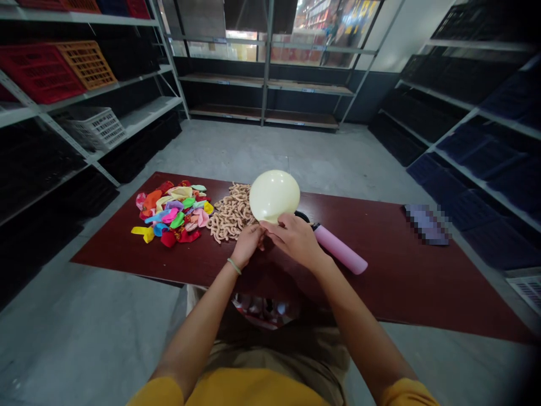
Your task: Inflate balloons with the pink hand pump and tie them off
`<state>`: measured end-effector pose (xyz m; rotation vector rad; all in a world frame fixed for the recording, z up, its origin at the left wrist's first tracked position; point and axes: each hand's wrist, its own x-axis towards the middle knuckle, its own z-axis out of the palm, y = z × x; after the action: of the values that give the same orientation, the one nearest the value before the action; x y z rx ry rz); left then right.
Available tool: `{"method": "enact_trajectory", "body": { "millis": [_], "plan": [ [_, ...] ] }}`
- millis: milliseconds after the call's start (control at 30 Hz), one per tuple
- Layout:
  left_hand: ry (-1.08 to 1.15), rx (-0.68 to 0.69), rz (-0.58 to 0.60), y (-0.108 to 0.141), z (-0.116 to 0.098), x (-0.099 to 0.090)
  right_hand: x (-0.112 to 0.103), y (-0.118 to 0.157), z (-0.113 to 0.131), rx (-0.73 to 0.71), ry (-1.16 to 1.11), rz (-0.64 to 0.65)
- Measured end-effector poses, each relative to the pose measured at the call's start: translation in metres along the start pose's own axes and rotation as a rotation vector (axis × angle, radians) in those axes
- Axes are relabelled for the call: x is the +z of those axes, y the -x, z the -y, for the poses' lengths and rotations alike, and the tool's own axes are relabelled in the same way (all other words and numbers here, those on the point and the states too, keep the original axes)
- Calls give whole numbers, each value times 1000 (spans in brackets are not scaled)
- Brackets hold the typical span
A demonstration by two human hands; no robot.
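A pale yellow inflated balloon (274, 196) stands above the table with its neck end toward me. My right hand (293, 238) is closed around that lower end, thumb and fingers pinched together. Close beside it, my left hand (248, 243) has its fingers closed at the same spot; the neck itself is hidden between the hands. Behind my left hand lies a heap of beige, curled, worm-like pieces (231, 217). A pink cylinder with a black end, like a hand pump (341, 249), rests just right of my right hand.
Several uninflated balloons in many colours (175, 211) lie piled on the left of the dark red table (380, 282). A pixelated flat item (426, 224) lies at the right. Shelves with red crates (40, 70) and dark bins stand around; an open bag (267, 310) sits below the front edge.
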<state>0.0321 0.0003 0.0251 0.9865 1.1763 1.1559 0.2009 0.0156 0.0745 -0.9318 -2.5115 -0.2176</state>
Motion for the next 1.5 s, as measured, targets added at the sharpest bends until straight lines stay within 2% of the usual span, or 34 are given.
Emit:
{"method": "enact_trajectory", "body": {
  "millis": [100,167,267,400,467,533,667,833,933,1000,1067,1167,1267,1333,1400,1500],
  "plan": [
    [-178,23,62,7,-29,-15,-9,-10,0,-31,-106,12],
    [-298,16,151,11,-55,-25,-17,-19,0,-28,-168,6],
    [-361,-21,233,16,-99,-34,-32,-38,2,-28,-213,-29],
    [-475,-26,287,22,-152,-33,-59,-60,9,-26,-217,-76],
    [-479,-28,326,26,-169,-31,-71,-65,13,-6,-265,-80],
    [-452,-55,383,29,-178,-30,-78,-65,16,17,-310,-81],
    [-401,-120,436,30,-173,-29,-75,-57,19,41,-419,-69],
    [-447,23,416,23,-154,-26,-59,-44,21,206,-596,-92],
    [-501,194,291,24,-142,-25,-52,-39,19,320,-692,-136],
    [-446,338,156,27,-132,-23,-49,-36,15,392,-737,-154],
    [-372,437,85,30,-122,-20,-48,-33,11,429,-770,-152],
    [-320,463,128,33,-111,-13,-50,-32,7,413,-805,-121],
    [-305,451,228,32,-107,-4,-53,-31,6,366,-819,-104],
    [-292,445,249,31,-106,0,-54,-31,6,333,-808,-107],
    [-262,437,200,31,-103,4,-54,-30,7,295,-772,-108],
    [-224,466,47,35,-97,8,-54,-28,9,252,-696,-110]
  ]
}}
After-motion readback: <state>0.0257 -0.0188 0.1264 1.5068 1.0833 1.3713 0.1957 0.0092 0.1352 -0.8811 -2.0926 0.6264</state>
